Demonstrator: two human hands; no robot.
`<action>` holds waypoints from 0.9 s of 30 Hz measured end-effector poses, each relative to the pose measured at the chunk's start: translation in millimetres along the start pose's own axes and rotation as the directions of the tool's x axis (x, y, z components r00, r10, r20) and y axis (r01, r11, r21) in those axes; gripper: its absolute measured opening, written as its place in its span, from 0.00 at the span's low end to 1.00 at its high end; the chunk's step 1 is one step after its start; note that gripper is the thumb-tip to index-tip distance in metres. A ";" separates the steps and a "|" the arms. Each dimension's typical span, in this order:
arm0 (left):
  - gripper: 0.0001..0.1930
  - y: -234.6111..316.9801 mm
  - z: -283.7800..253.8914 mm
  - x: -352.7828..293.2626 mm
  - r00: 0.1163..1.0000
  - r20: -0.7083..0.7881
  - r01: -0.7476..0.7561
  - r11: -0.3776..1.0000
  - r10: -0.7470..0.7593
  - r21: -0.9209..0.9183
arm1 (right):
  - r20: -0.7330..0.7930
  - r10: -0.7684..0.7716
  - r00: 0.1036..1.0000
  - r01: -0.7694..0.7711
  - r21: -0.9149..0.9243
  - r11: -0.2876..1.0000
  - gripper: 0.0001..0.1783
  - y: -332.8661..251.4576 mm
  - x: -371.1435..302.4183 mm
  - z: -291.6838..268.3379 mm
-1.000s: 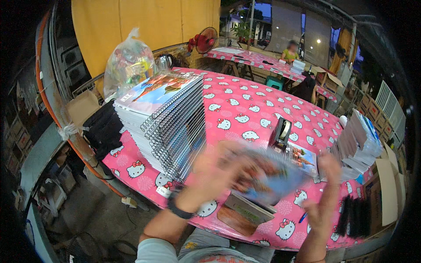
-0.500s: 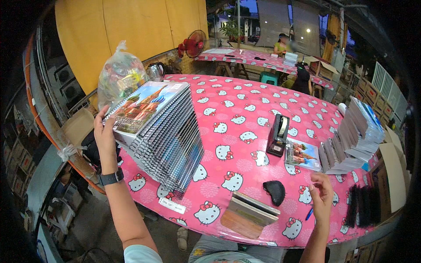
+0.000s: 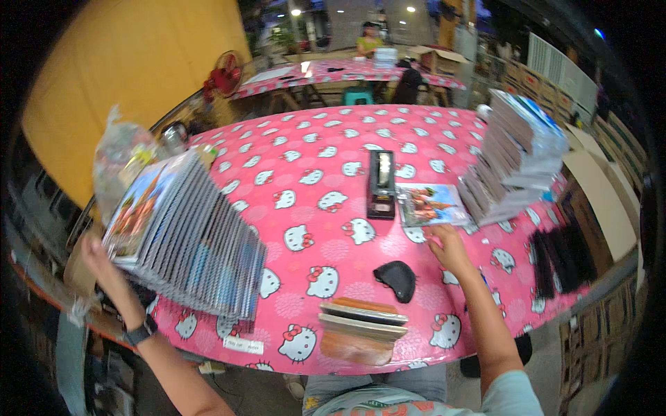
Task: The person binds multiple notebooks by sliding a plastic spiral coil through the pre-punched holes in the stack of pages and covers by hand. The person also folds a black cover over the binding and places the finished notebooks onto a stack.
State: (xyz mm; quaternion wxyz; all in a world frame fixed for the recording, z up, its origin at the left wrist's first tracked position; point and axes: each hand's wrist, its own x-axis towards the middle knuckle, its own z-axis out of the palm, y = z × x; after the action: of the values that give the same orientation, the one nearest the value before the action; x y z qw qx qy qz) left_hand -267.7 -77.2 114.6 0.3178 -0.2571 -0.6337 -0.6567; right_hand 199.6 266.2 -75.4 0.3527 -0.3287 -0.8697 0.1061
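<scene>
Left of the black, boxy tape dispenser [image 3: 381,186], a tall, leaning notebook stack [image 3: 198,243], glossy on top, ridged with wire coils along the facing side. At the outer corner of that stack, left hand [image 3: 98,255], blurred; cannot tell whether gripping. Just right of the dispenser, a glossy-covered booklet [image 3: 431,204] lying flat; at its near edge, right hand [image 3: 447,248], fingers loosely parted. Farther right, an uneven paper pile [image 3: 510,163]. Nearer than the dispenser, a half-round black pad [image 3: 395,281] and a slotted wooden block [image 3: 357,349]. Beneath the dispenser, shiny pink tablecloth [image 3: 424,305].
</scene>
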 end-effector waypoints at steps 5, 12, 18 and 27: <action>0.22 52.0 -36.6 -47.2 0.851 -0.032 -0.471 0.790 0.524 0.393 | 0.168 -0.031 0.985 0.085 -0.327 0.941 0.19 32.5 32.1 21.2; 0.06 42.8 7.3 -146.7 0.762 0.113 -0.648 0.755 0.638 0.104 | 0.055 -0.125 0.991 0.137 -0.414 0.900 0.09 53.7 42.1 60.7; 0.07 50.5 3.3 -155.5 0.707 0.061 -0.702 0.689 0.704 0.184 | 0.095 -0.182 0.979 0.204 -0.549 0.811 0.06 50.5 42.9 67.8; 0.03 56.1 7.4 -277.3 0.799 0.440 -0.385 0.911 0.409 -0.148 | 0.138 -0.137 0.981 0.192 -0.581 0.791 0.07 44.8 44.1 66.0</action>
State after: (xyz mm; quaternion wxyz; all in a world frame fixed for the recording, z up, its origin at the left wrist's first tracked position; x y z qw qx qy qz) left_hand -41.8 -44.1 -52.7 0.2814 -0.5407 -0.6058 -0.5113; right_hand 153.1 332.0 -118.2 0.2018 -0.3403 -0.8992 -0.1869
